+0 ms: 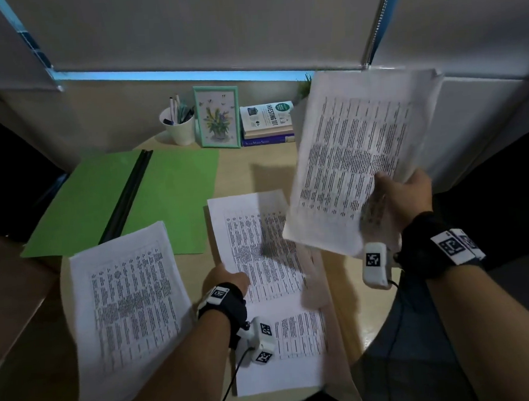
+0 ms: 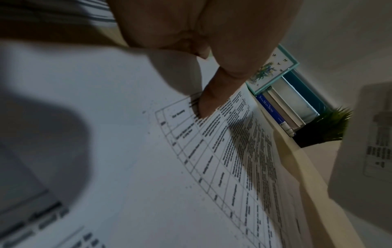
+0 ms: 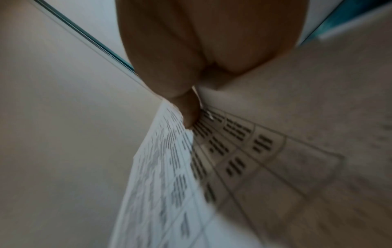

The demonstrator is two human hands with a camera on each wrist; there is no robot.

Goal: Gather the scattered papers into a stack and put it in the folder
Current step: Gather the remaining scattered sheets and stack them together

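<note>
Nearest, left hand (image 1: pixel 228 280) presses a fingertip (image 2: pixel 204 107) flat on the middle sheet (image 1: pixel 260 247), long axis running away from the person. Another sheet (image 1: pixel 127 308) lies left. Right hand (image 1: pixel 403 195) pinches raised papers (image 1: pixel 359 151), upright, tilted right. Green folder (image 1: pixel 175 187) lies open beyond. Farthest, books (image 1: pixel 266 122): "INVESTING 101", "Sun & Moon Signs".
</note>
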